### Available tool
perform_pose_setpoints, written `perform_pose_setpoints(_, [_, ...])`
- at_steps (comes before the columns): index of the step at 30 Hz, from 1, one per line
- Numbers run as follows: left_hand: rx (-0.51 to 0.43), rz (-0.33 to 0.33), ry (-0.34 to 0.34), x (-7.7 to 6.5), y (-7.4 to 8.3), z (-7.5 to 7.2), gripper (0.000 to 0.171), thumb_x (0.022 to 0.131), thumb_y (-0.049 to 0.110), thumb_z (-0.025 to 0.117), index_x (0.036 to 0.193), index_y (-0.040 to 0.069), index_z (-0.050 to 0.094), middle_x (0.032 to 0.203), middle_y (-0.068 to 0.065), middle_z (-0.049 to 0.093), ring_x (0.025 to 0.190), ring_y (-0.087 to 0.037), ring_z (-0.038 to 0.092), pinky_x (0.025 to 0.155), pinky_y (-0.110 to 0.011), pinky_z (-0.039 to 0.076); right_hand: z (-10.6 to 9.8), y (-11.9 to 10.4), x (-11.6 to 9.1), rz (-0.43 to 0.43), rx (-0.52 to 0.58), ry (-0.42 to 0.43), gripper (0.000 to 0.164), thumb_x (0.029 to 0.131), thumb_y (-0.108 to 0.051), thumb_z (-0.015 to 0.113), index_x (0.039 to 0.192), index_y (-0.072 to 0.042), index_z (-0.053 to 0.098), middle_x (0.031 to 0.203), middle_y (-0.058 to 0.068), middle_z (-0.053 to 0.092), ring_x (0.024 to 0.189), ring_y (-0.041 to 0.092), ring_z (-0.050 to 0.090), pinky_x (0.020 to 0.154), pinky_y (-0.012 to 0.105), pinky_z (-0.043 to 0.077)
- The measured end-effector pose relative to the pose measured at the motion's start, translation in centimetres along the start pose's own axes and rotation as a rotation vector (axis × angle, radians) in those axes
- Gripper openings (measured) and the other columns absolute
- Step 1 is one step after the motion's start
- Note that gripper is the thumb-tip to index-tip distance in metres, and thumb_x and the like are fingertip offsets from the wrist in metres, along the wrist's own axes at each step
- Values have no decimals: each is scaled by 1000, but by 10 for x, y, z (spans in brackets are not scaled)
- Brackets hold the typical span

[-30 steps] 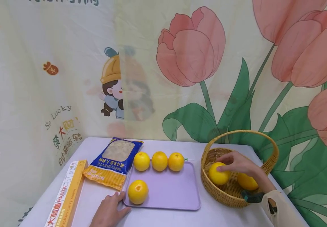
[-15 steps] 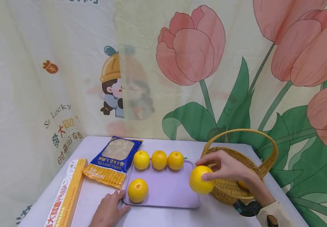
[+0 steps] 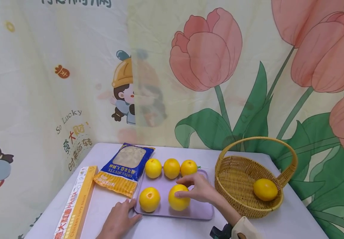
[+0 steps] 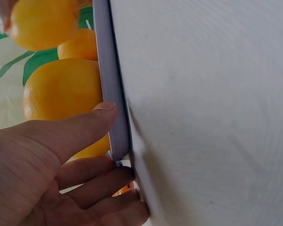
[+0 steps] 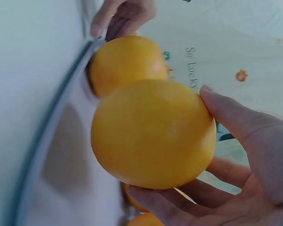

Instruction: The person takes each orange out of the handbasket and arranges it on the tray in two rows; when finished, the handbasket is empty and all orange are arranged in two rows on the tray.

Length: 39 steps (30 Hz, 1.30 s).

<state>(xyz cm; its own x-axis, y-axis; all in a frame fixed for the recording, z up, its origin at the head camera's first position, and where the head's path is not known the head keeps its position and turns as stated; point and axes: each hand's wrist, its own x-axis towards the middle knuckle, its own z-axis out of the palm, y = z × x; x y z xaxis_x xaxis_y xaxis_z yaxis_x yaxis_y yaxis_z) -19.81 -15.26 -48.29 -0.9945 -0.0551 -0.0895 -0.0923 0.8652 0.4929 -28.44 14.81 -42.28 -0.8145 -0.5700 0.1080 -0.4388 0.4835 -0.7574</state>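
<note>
My right hand pinches an orange between thumb and fingers over the lilac tray. In the right wrist view, the held orange appears raised above the tray surface. Another orange sits at the tray's front left. Along the back edge stand three more in a row: a left orange, a middle orange and a right orange. My left hand rests at the tray's front left corner, its thumb touching the rim and its fingers loosely extended.
A wicker basket with a tall handle stands at right, one orange inside. At left lie a blue and yellow orecchiette bag and a long pasta box. A printed curtain hangs behind the white table.
My right hand has lifted an orange out of the basket and carried it left over the tray, beside the front left orange. My left hand has stayed at the tray corner.
</note>
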Motion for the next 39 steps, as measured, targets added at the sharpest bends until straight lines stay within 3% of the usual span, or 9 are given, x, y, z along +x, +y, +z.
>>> perform_pose_setpoints(5, [3, 11, 9, -1, 1, -1, 64, 85, 29, 93, 137, -2, 70, 136, -29, 68, 120, -49, 65, 108, -68, 53, 20, 15, 10, 2, 52, 25, 47, 90, -27, 90, 123, 4, 78, 111, 6, 81, 95, 15, 70, 90, 53, 65])
perform_pose_setpoints(9, [10, -1, 2, -1, 0, -3, 65, 86, 30, 92, 138, -2, 70, 136, -29, 68, 119, -49, 65, 108, -68, 53, 27, 19, 14, -30, 25, 29, 47, 90, -30, 89, 122, 3, 78, 111, 5, 81, 96, 15, 71, 88, 46, 65])
perform_pose_setpoints(16, [22, 2, 7, 0, 2, -4, 65, 86, 30, 92, 138, -2, 70, 136, -29, 69, 119, -49, 65, 108, -68, 53, 34, 16, 15, 22, 37, 12, 50, 92, -33, 87, 128, 0, 76, 117, 3, 79, 103, 17, 70, 82, 26, 62])
perform_pose_setpoints(21, [19, 12, 16, -1, 2, -5, 64, 85, 30, 92, 137, -2, 70, 134, -29, 69, 120, -49, 66, 107, -69, 53, 39, 16, 16, 18, 55, -9, 48, 94, -32, 85, 130, -2, 75, 122, 4, 79, 106, 19, 70, 83, 25, 59])
perform_pose_setpoints(31, [17, -20, -38, 3, 0, -4, 65, 87, 31, 92, 139, -1, 69, 136, -27, 69, 120, -48, 66, 108, -68, 53, 39, 19, 17, 20, 82, -40, 48, 96, -29, 84, 134, -1, 73, 127, 7, 77, 108, 17, 67, 85, 26, 56])
perform_pose_setpoints(39, [19, -1, -36, 4, -1, -3, 65, 87, 30, 92, 139, -1, 69, 136, -27, 69, 121, -48, 65, 109, -68, 52, 37, 20, 17, 45, 92, -61, 53, 97, -29, 83, 140, -3, 69, 135, 10, 74, 116, 24, 68, 91, 33, 59])
